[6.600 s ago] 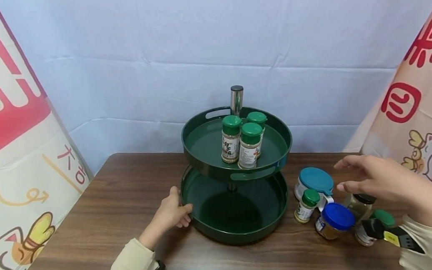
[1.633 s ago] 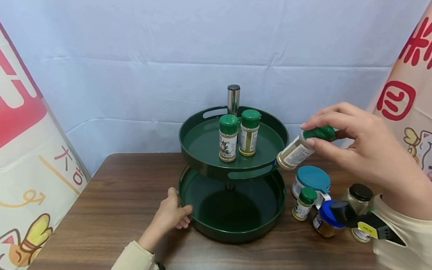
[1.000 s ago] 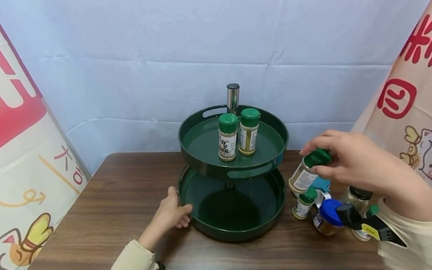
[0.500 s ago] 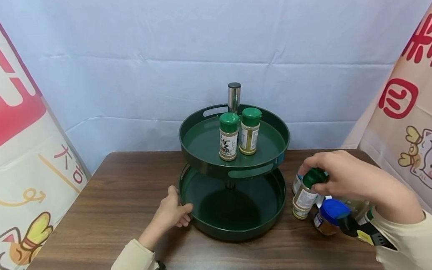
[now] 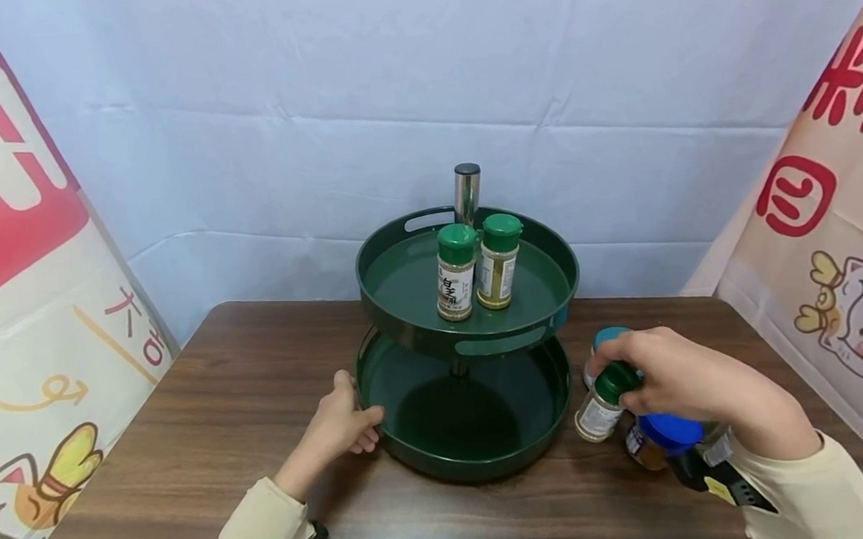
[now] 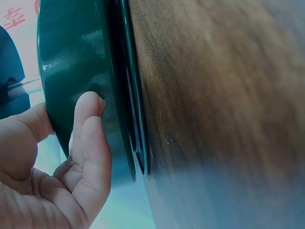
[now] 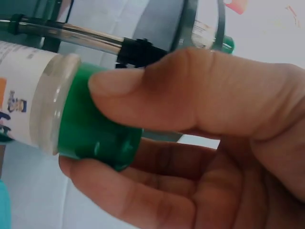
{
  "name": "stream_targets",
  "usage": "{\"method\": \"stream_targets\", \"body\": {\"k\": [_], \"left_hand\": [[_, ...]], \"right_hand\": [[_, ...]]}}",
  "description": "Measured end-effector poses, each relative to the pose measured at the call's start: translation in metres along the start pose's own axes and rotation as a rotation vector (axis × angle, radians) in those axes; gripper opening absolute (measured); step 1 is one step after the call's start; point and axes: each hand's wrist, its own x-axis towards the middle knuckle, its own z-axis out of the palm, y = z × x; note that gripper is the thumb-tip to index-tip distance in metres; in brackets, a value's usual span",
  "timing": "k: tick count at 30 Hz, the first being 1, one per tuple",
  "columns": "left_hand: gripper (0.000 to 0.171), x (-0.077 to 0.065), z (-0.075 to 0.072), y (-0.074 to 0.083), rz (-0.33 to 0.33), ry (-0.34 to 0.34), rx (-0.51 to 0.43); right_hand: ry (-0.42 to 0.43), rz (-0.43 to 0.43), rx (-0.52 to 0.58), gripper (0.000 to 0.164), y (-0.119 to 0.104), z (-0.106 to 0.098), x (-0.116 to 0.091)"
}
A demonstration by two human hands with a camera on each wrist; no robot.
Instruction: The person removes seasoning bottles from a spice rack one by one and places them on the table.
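A dark green two-tier round rack (image 5: pixel 469 459) stands on the table, its lower tray bare. My left hand (image 5: pixel 340 422) grips the lower tray's left rim, thumb over the edge; in the left wrist view its fingers (image 6: pixel 93 157) lie along the outer wall. Two green-capped spice jars stand on the upper tray, a white-labelled one (image 5: pixel 455 284) and a yellowish one (image 5: pixel 499 271). My right hand (image 5: pixel 690 377) pinches the green cap of another spice jar (image 5: pixel 598 418), which leans slightly just right of the lower tray. In the right wrist view thumb and fingers wrap that cap (image 7: pixel 100 124).
Behind the right hand stands a container with a light-blue lid (image 5: pixel 611 335), mostly hidden. A blue-lidded jar (image 5: pixel 668 434) is below the hand, and another jar (image 5: pixel 717 448) is partly covered by the wrist. A pale cloth (image 5: pixel 243 149) hangs behind the table.
One of three spice jars has left the upper tray in my right hand, carried right and lowered toward the table beside the other containers. My left hand stays on the lower rim.
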Motion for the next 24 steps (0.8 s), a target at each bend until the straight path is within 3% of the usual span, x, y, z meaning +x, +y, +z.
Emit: {"method": "stream_targets", "body": {"k": [16, 24], "left_hand": [[0.049, 0.001, 0.0, -0.001, 0.001, -0.001, 0.004], [0.046, 0.0, 0.0, 0.0, -0.001, 0.001, 0.006]], "right_hand": [[-0.066, -0.008, 0.046, 0.031, 0.015, 0.031, 0.005], [-0.089, 0.034, 0.08, 0.03, 0.017, 0.043, 0.009]]}}
